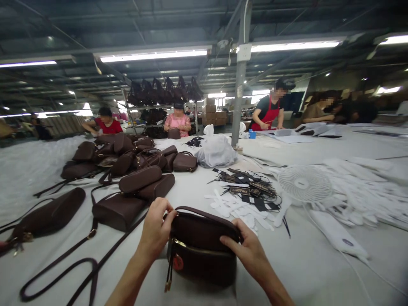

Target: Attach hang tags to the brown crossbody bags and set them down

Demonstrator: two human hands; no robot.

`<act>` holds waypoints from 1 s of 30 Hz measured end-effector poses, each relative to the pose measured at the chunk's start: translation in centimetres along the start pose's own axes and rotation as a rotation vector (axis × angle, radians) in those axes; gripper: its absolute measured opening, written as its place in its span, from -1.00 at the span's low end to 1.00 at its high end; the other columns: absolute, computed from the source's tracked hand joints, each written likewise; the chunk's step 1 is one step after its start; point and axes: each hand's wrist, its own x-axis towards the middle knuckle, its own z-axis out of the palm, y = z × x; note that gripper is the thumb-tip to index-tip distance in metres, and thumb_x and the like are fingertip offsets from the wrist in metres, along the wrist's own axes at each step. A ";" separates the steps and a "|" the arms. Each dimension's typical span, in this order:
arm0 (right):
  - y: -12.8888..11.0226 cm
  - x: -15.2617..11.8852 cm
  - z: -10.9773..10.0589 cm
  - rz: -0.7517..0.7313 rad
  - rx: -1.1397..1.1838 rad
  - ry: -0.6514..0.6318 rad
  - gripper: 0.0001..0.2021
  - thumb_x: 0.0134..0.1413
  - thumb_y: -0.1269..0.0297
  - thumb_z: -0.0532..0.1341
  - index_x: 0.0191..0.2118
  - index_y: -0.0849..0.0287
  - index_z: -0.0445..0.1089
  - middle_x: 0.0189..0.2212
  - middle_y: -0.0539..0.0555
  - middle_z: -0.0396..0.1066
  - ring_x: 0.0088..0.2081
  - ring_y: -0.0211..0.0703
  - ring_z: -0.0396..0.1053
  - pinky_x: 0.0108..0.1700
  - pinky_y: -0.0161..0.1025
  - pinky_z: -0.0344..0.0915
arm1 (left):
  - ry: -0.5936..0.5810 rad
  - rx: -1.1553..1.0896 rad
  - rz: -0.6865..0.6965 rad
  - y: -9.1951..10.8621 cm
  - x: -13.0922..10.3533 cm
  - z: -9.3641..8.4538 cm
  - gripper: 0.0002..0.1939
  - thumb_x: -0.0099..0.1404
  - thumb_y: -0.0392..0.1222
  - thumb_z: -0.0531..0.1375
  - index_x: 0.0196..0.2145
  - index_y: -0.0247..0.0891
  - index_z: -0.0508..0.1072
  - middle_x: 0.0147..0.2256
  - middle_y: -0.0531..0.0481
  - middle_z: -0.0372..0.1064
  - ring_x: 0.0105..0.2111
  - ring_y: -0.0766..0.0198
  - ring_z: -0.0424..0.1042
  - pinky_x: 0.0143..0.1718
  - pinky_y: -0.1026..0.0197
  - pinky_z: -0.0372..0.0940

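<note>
A dark brown handbag [202,255] with a gold zip and a red round tag stands on the white table [312,263] right in front of me. My left hand [156,231] grips its upper left corner near the zip end. My right hand [247,248] holds its upper right edge, fingers curled over the top. A thin handle arches over the bag between my hands. Its long strap [63,272] trails off to the left across the table.
A heap of matching brown bags [127,163] lies left and behind. Black tags [245,187] and white paper cut-outs [236,208] lie to the right, beside a white fan [304,183] and a white plastic bag [216,153]. Several people work at the far edge by a pillar [239,85].
</note>
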 end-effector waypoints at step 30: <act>-6.6 5.3 4.5 -1.038 -0.751 -0.156 -0.69 0.20 0.30 0.18 0.06 0.00 0.40 -0.16 0.16 0.42 -0.12 0.00 0.37 -0.09 -0.04 0.36 | -0.310 -1.208 -0.502 -5.4 -6.4 1.3 -0.66 0.13 -0.14 0.31 -0.12 -0.26 0.59 -0.08 -0.15 0.52 0.02 -0.02 0.39 0.16 -0.02 0.12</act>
